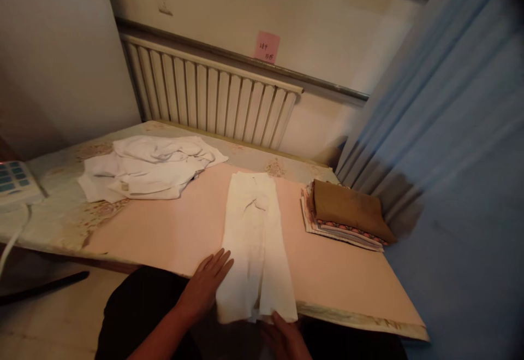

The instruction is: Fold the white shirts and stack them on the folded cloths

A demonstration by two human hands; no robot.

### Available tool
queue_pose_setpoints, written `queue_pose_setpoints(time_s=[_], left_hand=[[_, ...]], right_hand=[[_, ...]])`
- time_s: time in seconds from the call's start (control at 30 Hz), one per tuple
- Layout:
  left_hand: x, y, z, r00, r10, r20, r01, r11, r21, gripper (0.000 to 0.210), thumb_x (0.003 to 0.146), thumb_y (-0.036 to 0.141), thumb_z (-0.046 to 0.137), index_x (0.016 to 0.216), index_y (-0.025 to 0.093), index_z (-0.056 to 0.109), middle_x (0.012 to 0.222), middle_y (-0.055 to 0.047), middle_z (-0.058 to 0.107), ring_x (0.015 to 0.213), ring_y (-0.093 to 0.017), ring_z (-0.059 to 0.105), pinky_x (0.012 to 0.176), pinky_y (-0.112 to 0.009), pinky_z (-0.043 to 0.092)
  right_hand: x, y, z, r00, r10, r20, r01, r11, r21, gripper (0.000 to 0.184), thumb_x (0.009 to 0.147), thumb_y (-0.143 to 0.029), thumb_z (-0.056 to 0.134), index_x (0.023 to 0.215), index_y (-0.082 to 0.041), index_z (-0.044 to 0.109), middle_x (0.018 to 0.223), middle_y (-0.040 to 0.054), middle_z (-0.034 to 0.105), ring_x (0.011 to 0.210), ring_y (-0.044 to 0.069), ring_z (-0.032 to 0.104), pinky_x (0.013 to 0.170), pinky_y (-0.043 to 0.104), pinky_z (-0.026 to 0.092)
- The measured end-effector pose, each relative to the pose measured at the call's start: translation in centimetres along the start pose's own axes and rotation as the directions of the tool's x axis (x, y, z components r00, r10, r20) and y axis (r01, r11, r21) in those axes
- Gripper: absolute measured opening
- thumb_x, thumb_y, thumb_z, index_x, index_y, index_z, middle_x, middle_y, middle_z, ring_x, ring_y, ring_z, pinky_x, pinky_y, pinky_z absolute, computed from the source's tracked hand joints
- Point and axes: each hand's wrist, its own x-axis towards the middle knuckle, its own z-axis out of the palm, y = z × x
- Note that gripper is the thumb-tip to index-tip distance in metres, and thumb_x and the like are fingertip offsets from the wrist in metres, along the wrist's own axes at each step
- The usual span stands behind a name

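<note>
A small pair of white trousers [245, 251] lies flat and lengthwise before me, its legs toward me and its hems at the table's front edge. Near the top there is a small crease or tie. My left hand [207, 283] rests flat at the left side of the trousers, fingers stretched out. At the hem of the right leg is my right hand [284, 335]; its thumb lies over the cloth and its fingers are partly hidden in shadow underneath.
Crumpled white clothes [155, 166] lie at the back left. Folded fabrics [347, 210] are stacked on the right. Pink sheeting [344, 278] covers part of the floral tablecloth [57, 220]. A device with buttons [18, 182] stands far left; a radiator [208, 95] and blue curtain [462, 185] border the table.
</note>
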Motion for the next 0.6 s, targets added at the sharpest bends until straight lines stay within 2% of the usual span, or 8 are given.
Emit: queue_pose_setpoints(time_s=[0.1, 0.2, 0.3, 0.43, 0.6], left_hand=[[-0.1, 0.1, -0.5, 1.000, 0.012, 0.028, -0.010, 0.999, -0.050, 0.086, 0.071, -0.007, 0.039, 0.148, 0.028, 0.023, 0.154, -0.005, 0.029, 0.143, -0.024, 0.019, 0.113, -0.047, 0.024], [-0.1, 0.0, -0.9, 0.999, 0.023, 0.029, -0.021, 0.996, -0.092, 0.070, 0.081, 0.004, 0.043, 0.146, 0.028, 0.030, 0.152, -0.006, 0.032, 0.142, -0.024, 0.021, 0.113, -0.046, 0.025], [-0.1, -0.2, -1.0, 0.999, 0.024, 0.027, -0.021, 0.994, -0.108, 0.060, 0.087, 0.013, 0.044, 0.144, 0.028, 0.034, 0.151, -0.006, 0.034, 0.142, -0.024, 0.023, 0.112, -0.045, 0.026], [-0.1, -0.4, -1.0, 0.999, 0.032, 0.018, -0.030, 0.992, -0.121, 0.059, 0.088, 0.014, 0.044, 0.144, 0.029, 0.034, 0.151, -0.005, 0.034, 0.142, -0.023, 0.022, 0.112, -0.044, 0.025], [0.0, -0.5, -0.8, 1.000, 0.029, 0.007, -0.028, 0.992, -0.125, 0.056, 0.088, 0.017, 0.046, 0.142, 0.031, 0.037, 0.150, -0.004, 0.036, 0.141, -0.023, 0.025, 0.111, -0.043, 0.026]], right_hand=[[-0.1, -0.1, 0.9, 0.998, 0.018, 0.059, -0.021, 0.999, 0.048, 0.053, 0.058, -0.045, 0.084, 0.101, -0.018, 0.069, 0.110, 0.0101, 0.070, 0.105, 0.029, 0.063, 0.089, 0.039, 0.048], [0.0, -0.1, 1.6, 0.996, 0.043, 0.074, -0.049, 0.995, 0.088, 0.056, 0.061, -0.048, 0.082, 0.106, -0.018, 0.067, 0.112, 0.0102, 0.069, 0.107, 0.029, 0.063, 0.086, 0.038, 0.050], [0.3, 0.3, 2.2, 0.999, 0.013, 0.034, -0.016, 0.997, 0.070, 0.059, 0.060, -0.046, 0.082, 0.109, -0.018, 0.066, 0.107, 0.0084, 0.071, 0.105, 0.029, 0.064, 0.083, 0.039, 0.052], [0.8, 0.9, 3.5, 0.998, -0.048, 0.026, 0.047, 0.997, 0.064, 0.063, 0.061, -0.044, 0.081, 0.114, -0.016, 0.064, 0.107, 0.0093, 0.071, 0.106, 0.030, 0.063, 0.083, 0.039, 0.052], [0.8, 0.4, 4.5, 0.998, -0.065, 0.007, 0.064, 0.994, 0.090, 0.059, 0.056, -0.032, 0.085, 0.109, -0.013, 0.065, 0.105, 0.0107, 0.071, 0.104, 0.029, 0.064, 0.084, 0.039, 0.052]])
